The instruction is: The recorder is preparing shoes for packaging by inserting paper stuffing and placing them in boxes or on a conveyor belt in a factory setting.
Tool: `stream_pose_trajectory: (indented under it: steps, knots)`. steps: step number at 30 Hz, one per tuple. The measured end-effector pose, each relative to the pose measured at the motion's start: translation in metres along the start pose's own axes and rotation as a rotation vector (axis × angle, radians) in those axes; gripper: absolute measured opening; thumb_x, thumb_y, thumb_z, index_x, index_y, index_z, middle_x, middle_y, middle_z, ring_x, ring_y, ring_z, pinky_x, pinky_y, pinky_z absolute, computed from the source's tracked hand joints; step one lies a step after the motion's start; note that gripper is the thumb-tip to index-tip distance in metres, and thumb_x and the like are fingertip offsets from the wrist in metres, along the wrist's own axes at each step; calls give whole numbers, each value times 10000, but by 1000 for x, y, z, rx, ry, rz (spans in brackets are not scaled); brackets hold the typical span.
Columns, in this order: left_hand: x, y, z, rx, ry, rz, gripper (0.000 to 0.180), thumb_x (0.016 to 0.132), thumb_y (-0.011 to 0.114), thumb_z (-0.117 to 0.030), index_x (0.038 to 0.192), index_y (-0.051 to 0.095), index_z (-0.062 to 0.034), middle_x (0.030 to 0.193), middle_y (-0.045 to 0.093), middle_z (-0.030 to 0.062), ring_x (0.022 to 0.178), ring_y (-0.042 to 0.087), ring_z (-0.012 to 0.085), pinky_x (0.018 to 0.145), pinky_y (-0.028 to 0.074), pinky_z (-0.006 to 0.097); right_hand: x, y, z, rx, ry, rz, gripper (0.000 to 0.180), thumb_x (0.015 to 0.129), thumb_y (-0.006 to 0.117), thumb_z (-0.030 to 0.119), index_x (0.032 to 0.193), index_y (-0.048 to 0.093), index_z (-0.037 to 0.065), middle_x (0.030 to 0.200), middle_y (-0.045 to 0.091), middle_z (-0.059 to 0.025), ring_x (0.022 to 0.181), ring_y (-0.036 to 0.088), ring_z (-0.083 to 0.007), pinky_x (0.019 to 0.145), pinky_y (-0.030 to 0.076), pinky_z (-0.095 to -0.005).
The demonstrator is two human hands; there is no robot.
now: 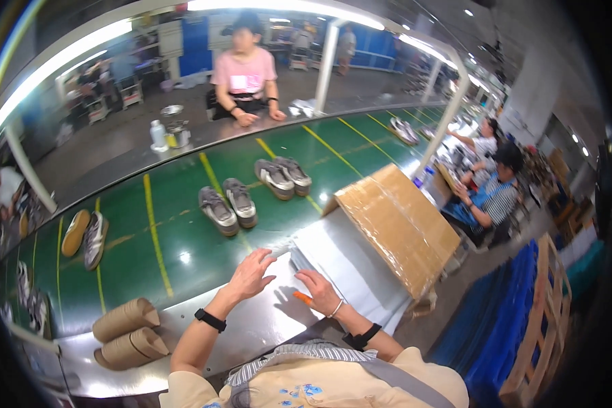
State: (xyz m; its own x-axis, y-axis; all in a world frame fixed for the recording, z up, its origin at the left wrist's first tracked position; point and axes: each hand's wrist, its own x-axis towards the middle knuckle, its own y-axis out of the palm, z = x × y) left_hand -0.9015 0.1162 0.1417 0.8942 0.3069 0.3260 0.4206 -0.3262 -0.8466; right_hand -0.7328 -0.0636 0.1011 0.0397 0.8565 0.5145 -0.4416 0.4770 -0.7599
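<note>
My left hand (250, 273) rests flat, fingers spread, on the metal work ledge (251, 326) next to a stack of white paper sheets (347, 262). It touches the sheets' near corner and holds nothing. My right hand (319, 291) lies on the same stack with a small orange object (302, 297) gripped under its fingers. A black band sits on each wrist. Beyond my hands runs a green conveyor belt (183, 238) that carries pairs of grey shoes (228, 205).
A tilted cardboard panel (398, 224) stands right of the sheets. Stacked brown paper cones (126, 333) lie at the ledge's left. More shoe pairs (282, 177) sit on the belt. A person in pink (245, 75) stands across; seated workers (486, 197) are at right by wooden pallets (540, 319).
</note>
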Motion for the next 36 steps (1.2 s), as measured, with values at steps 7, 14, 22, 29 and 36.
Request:
stream_pose_trajectory:
  steps: [7, 14, 22, 29, 36]
  knots:
    - [-94, -53, -3, 85, -59, 23, 449, 748, 729, -186, 1130, 553, -28, 1188, 535, 157, 1164, 488, 328, 983, 415, 407, 42, 54, 34, 180, -141, 202, 523, 781, 731, 237, 1208, 518, 22, 1137, 581, -186, 1024, 581, -336, 865, 486, -406]
    - [-199, -173, 19, -56, -266, 34, 420, 836, 666, -221, 1184, 503, -50, 1155, 539, 150, 1096, 519, 347, 932, 438, 418, 105, 70, 72, 256, -160, 214, 517, 746, 747, 61, 1206, 515, 7, 1036, 623, -166, 871, 649, -276, 742, 522, -364]
    - [-379, -301, 104, -372, -656, -204, 410, 856, 661, -205, 1217, 554, -41, 1142, 620, 138, 1096, 581, 272, 972, 440, 370, 211, 141, 188, 298, -277, 354, 351, 761, 696, 2, 1084, 562, 20, 885, 618, -137, 799, 644, -260, 715, 515, -334]
    - [-522, -325, 241, -450, -1052, -397, 419, 842, 680, -165, 1217, 548, -33, 1140, 614, 142, 1088, 582, 241, 924, 473, 361, 282, 269, 322, 282, -382, 508, 291, 760, 697, 43, 1025, 578, 26, 872, 607, -127, 798, 637, -273, 687, 507, -354]
    - [-569, -336, 407, -172, -1211, -536, 579, 798, 704, -217, 1288, 455, -37, 1222, 548, 165, 1178, 502, 328, 976, 422, 414, 307, 327, 388, 157, -380, 721, 285, 778, 687, 71, 1031, 572, 6, 885, 606, -140, 816, 631, -292, 704, 509, -374]
